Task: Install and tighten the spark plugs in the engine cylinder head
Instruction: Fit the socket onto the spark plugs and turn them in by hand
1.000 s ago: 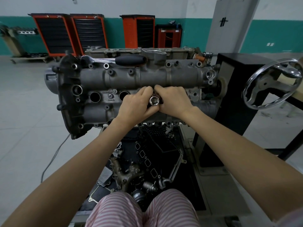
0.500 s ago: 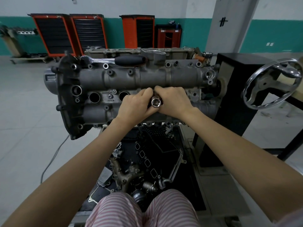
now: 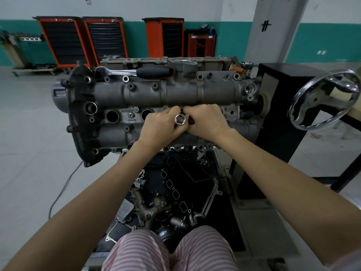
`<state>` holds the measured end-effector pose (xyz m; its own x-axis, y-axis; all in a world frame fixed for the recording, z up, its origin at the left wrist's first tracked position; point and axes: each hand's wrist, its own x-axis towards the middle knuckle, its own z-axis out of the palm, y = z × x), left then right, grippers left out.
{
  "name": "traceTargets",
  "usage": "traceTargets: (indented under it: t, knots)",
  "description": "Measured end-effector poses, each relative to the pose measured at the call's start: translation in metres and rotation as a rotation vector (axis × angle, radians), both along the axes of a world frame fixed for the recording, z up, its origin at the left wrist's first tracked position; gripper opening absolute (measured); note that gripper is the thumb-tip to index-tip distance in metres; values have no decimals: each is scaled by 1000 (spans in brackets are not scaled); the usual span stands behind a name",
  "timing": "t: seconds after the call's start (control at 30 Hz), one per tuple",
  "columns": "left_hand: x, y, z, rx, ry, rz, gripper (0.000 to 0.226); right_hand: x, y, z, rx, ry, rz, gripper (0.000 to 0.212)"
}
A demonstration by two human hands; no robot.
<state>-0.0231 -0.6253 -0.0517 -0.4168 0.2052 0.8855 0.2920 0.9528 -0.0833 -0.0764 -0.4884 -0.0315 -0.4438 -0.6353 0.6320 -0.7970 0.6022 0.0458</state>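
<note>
Head view: both hands turned a socket by hand at a plug well of the cylinder head (image 3: 175, 94).

Compared with a second earlier, the socket (image 3: 180, 119) sat in almost the same spot between the fingers, its open end only slightly re-angled toward the camera, so I judged the plug was being hand-started, not yet tightened. The left hand (image 3: 160, 127) had its fingers curled round the socket; the right hand (image 3: 207, 122) pinched it from the other side, its fingertips meeting the left hand's just above the socket. Both wrists rested low against the head casting, forearms converging. Left of the fingers, two wells (image 3: 112, 116) stood open; the plug itself was hidden. Beyond the fingers, the ratchet (image 3: 136, 72) lay untouched on top.
</note>
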Motion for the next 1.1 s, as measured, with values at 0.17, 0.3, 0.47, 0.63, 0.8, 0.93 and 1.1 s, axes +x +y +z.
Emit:
traceTargets:
  t: [0.17,0.3,0.47,0.63,0.8,0.93,1.1]
  knots:
    - [2,3,1,4,-30,-16,29,-4,0,-2,60,66,-13,24]
    - [1,1,1,6,-37,4,31,-4,-1,-3,64,60,3,16]
    - [0,0,-1,9,-28,-14,35,-3,0,-2,-6,20,7,13]
    - [2,2,1,0,-36,6,30,-3,0,-1,22,38,-8,17]
    - [2,2,2,11,-41,-5,30,-5,0,0,59,50,4,15]
    - [2,0,0,10,-37,-14,35,-2,1,0,-33,39,48,12]
    - [3,1,1,-10,-37,-16,32,-2,0,0,-34,27,29,11]
